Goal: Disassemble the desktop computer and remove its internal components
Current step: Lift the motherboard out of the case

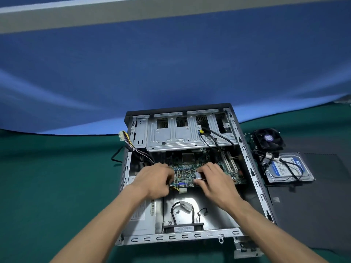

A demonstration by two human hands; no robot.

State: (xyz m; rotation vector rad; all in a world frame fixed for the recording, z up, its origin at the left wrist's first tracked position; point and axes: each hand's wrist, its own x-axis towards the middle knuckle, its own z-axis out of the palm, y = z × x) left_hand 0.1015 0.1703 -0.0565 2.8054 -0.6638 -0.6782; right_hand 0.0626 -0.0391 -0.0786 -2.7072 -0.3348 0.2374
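An open desktop case [252,168] lies flat on the green table. Its green motherboard [187,168] sits loose and slightly skewed inside, below the silver drive cage [171,137]. My left hand [154,180] grips the board's left near edge, fingers curled over it beside a yellow-and-black power cable. My right hand [213,180] holds the board's near edge by the rear ports [181,185], fingers curled onto the board. The power supply [138,211] lies at the case's near left, partly under my left forearm.
A cooler fan [268,138] and a blue-labelled hard drive [286,168] with loose cables rest on the black side panel [313,205] right of the case. A white power connector [121,136] hangs over the case's left wall. A blue backdrop rises behind.
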